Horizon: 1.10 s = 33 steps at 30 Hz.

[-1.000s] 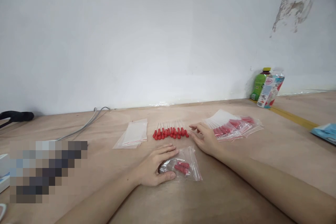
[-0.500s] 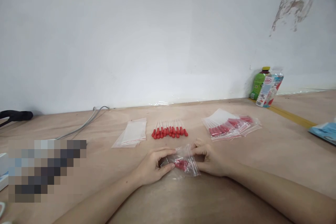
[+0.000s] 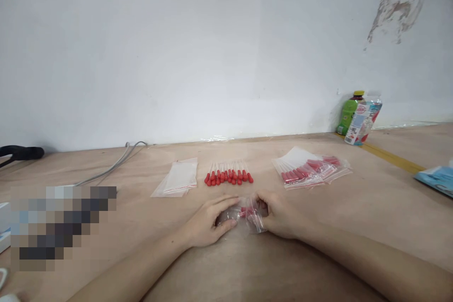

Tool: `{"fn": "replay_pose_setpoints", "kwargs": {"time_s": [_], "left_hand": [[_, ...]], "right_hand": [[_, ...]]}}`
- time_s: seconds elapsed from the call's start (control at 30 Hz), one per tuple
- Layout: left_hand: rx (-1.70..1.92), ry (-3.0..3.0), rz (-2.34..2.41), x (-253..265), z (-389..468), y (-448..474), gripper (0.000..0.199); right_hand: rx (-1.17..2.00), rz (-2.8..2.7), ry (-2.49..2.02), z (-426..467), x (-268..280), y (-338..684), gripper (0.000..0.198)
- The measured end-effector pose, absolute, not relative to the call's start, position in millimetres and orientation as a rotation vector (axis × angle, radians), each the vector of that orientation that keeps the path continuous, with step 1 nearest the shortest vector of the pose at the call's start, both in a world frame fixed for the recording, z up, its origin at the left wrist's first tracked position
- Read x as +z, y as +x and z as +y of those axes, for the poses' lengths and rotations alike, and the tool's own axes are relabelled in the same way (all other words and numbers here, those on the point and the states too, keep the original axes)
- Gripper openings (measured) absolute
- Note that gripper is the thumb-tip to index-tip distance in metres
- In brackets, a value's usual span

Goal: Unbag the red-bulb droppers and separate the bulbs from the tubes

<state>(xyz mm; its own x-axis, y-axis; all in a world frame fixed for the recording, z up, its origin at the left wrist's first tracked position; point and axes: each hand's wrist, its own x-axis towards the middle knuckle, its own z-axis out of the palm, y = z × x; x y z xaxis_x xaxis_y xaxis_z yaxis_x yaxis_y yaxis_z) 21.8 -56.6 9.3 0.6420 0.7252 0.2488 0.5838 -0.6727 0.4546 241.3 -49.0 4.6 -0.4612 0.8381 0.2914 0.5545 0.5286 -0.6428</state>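
Observation:
Between my two hands, just above the wooden table, is a clear zip bag with red-bulbed droppers inside. My left hand grips the bag's left side, thumb below and fingers above. On the other side, the fingers of my right hand are curled and pinch the bag's right edge. Beyond the hands lies a row of loose droppers, their red bulbs toward me and clear tubes pointing away. Left of them is a stack of flat zip bags. To the right, filled bags lie overlapped in a fan.
Two bottles stand against the wall at the back right, near a yellow strip. A blue packet rests at the right edge. Grey cables and a black object lie at the left, behind a blurred patch.
The red bulbs in the bag have shifted slightly up and to the right. My right fingers have curled in closer, and the bag's right edge is more folded. My left hand is nearly unchanged.

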Motion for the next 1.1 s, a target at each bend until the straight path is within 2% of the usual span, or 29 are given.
{"fn": "replay_pose_setpoints", "kwargs": {"time_s": [0.2, 0.37, 0.6, 0.73, 0.87, 0.97, 1.1], "left_hand": [[0.403, 2.648, 0.956, 12.4, -55.7, 21.6, 0.048], [0.359, 2.661, 0.968, 15.8, -57.4, 22.2, 0.047], [0.370, 2.652, 1.010, 13.2, -55.9, 19.6, 0.048], [0.301, 2.689, 1.067, 17.3, -57.9, 14.6, 0.049], [0.120, 2.781, 1.177, 30.8, -66.2, 11.1, 0.051], [0.168, 2.858, 1.216, 38.6, -69.5, 13.5, 0.047], [0.333, 2.935, 0.983, 39.2, -65.6, 22.3, 0.045]], "right_hand": [[0.793, -2.308, -1.103, -42.9, 6.6, 249.9, 0.017], [1.012, -2.077, -1.127, -38.8, -3.1, 249.7, 0.016], [1.506, -1.818, -1.014, -28.9, 12.0, 260.6, 0.025], [1.689, -1.740, -0.989, -12.1, 25.2, 284.0, 0.028], [1.640, -1.667, -1.067, 2.5, 38.8, 311.4, 0.029], [1.613, -1.598, -1.117, 8.2, 51.9, 329.0, 0.030], [1.270, -1.604, -1.131, 14.8, 63.1, 339.5, 0.031]]}}
